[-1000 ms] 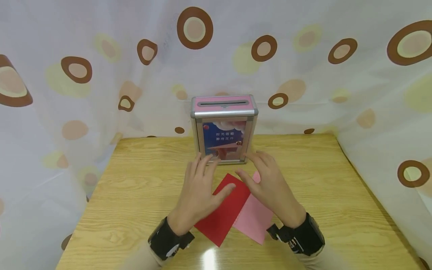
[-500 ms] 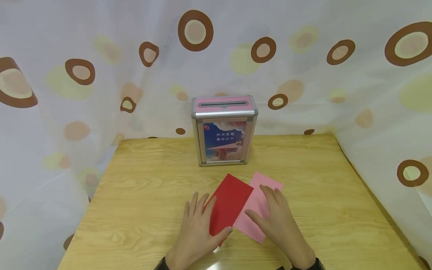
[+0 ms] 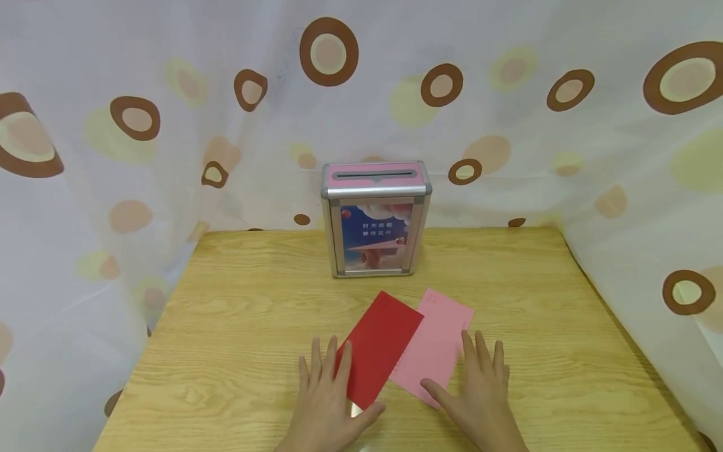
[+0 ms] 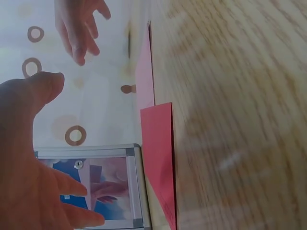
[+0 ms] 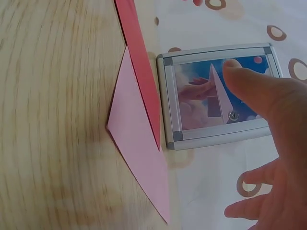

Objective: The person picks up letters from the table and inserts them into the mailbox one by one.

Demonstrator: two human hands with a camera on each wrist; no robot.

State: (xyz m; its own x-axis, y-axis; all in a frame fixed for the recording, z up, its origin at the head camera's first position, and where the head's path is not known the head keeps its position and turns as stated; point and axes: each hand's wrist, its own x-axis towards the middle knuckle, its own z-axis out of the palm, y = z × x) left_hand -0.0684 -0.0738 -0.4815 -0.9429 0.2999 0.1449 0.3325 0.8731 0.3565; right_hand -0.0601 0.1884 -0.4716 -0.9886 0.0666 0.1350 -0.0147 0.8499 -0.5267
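Observation:
A red envelope lies flat on the table, its right edge overlapping a pink envelope. My left hand hovers at the red envelope's lower left, fingers spread and holding nothing. To the right, my right hand is held over the pink envelope's lower right edge, its fingers also spread and nothing in them. The left wrist view shows a gap between the left hand and the red envelope. In the right wrist view the pink envelope lies apart from the right hand.
Behind the envelopes stands an upright silver-framed letter box with a slot in its pink top and a lock on its picture front. Patterned white cloth hangs behind and at both sides of the wooden table.
Both hands have drawn back from near the letter box toward the table's front, and the right hand has shifted right. The envelopes and box have stayed in place.

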